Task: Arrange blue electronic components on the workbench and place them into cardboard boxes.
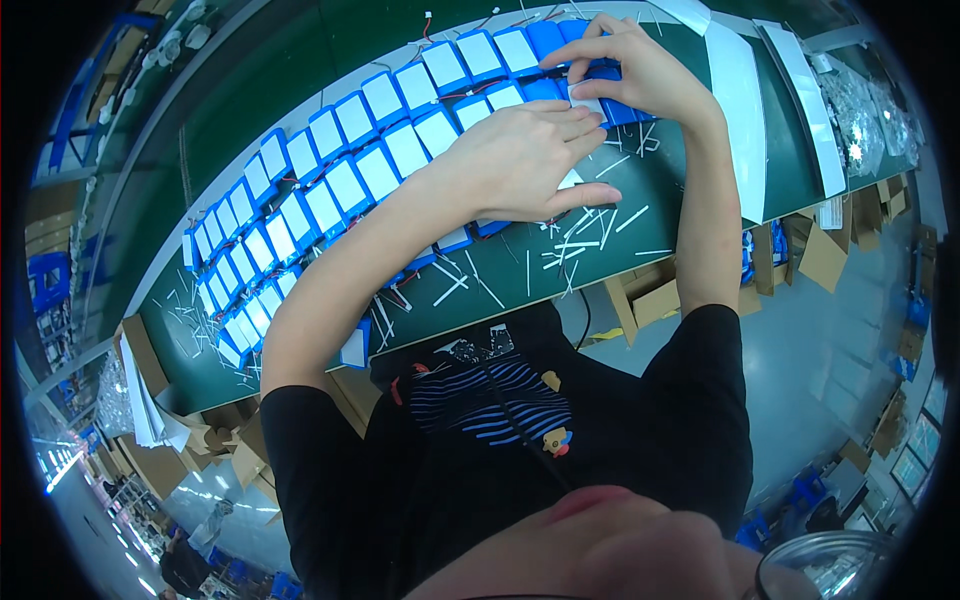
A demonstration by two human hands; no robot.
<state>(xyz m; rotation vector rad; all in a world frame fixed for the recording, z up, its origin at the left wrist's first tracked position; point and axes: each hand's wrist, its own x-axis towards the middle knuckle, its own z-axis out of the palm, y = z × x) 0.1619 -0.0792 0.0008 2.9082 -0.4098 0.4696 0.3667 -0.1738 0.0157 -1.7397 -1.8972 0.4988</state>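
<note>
The near edge of the green surface (650, 190) was seen as a long slanting line in front of the torso. Room for movement was observed in the bare patch between the right forearm and the packs, where only loose white strips (632, 218) were scattered. On the right, the surface was bounded by a large white sheet (735, 120), with a narrow white panel (803, 105) and clear bags (860, 120) placed farther out. Below the near edge, cardboard boxes (655, 300) were noted on the right.

The blue packs (432, 130) were arranged in curving rows across the surface, from its left end to beneath both hands. Most were faced with a white rectangle and framed in blue; toward the right end of the rows, several were shown plain blue. Thin wires (428, 27) were seen behind the far row. One pack (355, 345) was located apart, close to the near edge.

The left hand (545, 150) was laid palm down over the packs; its grip was spread, the thumb held away from the extended fingers. The right hand (625, 75) was bent over the right end of the rows, fingers curled, thumb against a white-faced pack (585, 97); whether anything was pinched could not be told.
</note>
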